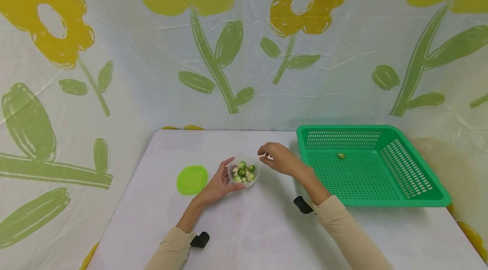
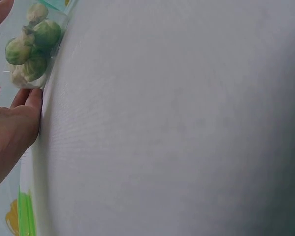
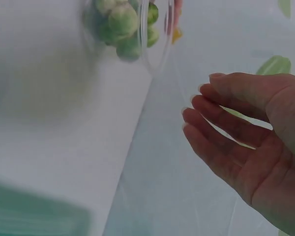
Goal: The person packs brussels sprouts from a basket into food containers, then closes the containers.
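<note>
A clear round plastic container (image 1: 230, 172) full of Brussels sprouts (image 1: 242, 172) stands on the white table. My left hand (image 1: 215, 185) holds it from the left, thumb at its near side and fingers round the far side. In the left wrist view, sprouts (image 2: 46, 34) show through its wall, with fingertips right at its base. To the right of the container, my right hand (image 1: 280, 158) hovers with its fingers loosely bent. The right wrist view shows nothing between thumb and fingers of this hand (image 3: 246, 123).
On the right stands a large green plastic basket (image 1: 415, 199) with one Brussels sprout (image 1: 341, 156) on its floor. A lime-green lid (image 1: 192, 180) lies flat left of the container. Flower-printed cloth (image 1: 251, 104) hangs behind the table (image 1: 236, 236).
</note>
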A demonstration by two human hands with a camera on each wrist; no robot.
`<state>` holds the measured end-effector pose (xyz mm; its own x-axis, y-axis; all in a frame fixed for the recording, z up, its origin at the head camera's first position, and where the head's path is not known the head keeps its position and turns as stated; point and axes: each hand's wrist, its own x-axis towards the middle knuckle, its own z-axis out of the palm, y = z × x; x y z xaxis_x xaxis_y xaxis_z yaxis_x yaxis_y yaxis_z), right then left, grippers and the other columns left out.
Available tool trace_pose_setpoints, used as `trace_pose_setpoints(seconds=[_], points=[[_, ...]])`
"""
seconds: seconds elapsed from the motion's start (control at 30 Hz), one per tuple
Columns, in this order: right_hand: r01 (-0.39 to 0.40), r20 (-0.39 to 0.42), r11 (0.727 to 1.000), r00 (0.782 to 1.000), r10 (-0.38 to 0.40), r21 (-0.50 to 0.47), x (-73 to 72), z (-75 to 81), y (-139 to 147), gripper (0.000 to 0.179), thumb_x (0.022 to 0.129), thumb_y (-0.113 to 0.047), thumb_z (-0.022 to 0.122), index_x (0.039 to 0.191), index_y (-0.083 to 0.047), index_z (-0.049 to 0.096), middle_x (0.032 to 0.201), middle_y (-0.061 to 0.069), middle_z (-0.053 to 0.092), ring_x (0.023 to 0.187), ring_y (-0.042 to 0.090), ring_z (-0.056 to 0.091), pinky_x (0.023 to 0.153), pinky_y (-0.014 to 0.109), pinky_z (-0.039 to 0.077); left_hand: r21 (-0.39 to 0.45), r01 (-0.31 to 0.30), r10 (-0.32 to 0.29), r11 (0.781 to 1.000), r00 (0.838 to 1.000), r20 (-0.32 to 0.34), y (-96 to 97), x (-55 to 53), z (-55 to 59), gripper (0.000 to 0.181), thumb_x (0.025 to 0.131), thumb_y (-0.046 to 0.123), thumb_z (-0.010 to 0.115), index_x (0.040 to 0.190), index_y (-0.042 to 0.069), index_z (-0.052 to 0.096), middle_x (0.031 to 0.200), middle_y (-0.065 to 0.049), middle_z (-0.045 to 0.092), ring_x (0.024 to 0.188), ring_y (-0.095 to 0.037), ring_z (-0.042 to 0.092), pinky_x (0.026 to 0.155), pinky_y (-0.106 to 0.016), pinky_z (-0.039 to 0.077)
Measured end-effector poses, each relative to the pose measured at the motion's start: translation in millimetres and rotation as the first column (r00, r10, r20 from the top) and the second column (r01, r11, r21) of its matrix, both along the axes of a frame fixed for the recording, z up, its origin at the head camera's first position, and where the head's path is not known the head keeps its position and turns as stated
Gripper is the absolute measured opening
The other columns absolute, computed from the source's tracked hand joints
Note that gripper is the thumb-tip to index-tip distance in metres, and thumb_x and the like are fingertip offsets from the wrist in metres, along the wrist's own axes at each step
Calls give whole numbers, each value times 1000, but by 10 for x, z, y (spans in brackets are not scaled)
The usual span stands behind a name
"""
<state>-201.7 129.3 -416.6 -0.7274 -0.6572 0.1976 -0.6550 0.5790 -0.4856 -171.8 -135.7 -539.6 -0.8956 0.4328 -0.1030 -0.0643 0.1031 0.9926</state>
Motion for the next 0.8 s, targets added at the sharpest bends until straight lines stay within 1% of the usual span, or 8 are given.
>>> trace_pose_setpoints(seconds=[0.2, 0.3, 0.43, 0.6, 0.7, 0.8], points=[[20, -20, 1000, 1000, -20, 2, -50, 63, 133, 10, 96, 1, 69, 105, 4, 72, 101, 15, 71, 92, 30, 69, 83, 40, 60, -15, -7, 7, 1000, 1000, -4, 0, -16, -38, 101, 88, 22, 85, 163, 29, 17, 158, -10, 35, 153, -22, 25, 124, -41, 23], [42, 0, 999, 999, -42, 9, -70, 102, 204, 11, 96, 1, 70, 106, 4, 72, 102, 15, 71, 94, 31, 69, 85, 41, 60, -9, -3, 3, 1000, 1000, -14, -5, -20, -45, 103, 88, 22, 85, 163, 28, 16, 158, -10, 34, 153, -23, 25, 124, -42, 23], [65, 40, 998, 997, -65, 2, -104, 152, 305, 12, 96, 1, 68, 108, 5, 71, 104, 17, 71, 96, 33, 68, 87, 46, 59, 3, 12, -12, 1000, 999, -36, -7, -19, -46, 103, 88, 21, 84, 164, 24, 15, 160, -13, 31, 155, -27, 21, 124, -46, 21], [96, 40, 995, 995, -96, -11, -144, 202, 428, 11, 97, 2, 68, 106, 6, 71, 103, 17, 71, 96, 34, 68, 86, 47, 59, 1, 7, -7, 1000, 1000, -30, -18, -22, -64, 102, 88, 21, 84, 163, 27, 16, 159, -11, 33, 154, -25, 23, 124, -44, 22], [141, 46, 990, 989, -140, -6, -160, 222, 507, 11, 97, 1, 68, 107, 6, 71, 104, 17, 71, 98, 34, 67, 86, 47, 58, 4, 4, -4, 1000, 1000, -22, -21, -28, -72, 101, 88, 21, 85, 163, 29, 17, 158, -10, 35, 154, -23, 24, 124, -42, 22], [183, 74, 983, 980, -183, 2, -164, 255, 584, 12, 98, 1, 66, 108, 6, 70, 105, 17, 70, 101, 35, 66, 88, 49, 57, 6, 5, -4, 1000, 1000, -16, -23, -36, -81, 100, 88, 20, 85, 162, 32, 18, 157, -8, 36, 153, -21, 24, 124, -41, 23]])
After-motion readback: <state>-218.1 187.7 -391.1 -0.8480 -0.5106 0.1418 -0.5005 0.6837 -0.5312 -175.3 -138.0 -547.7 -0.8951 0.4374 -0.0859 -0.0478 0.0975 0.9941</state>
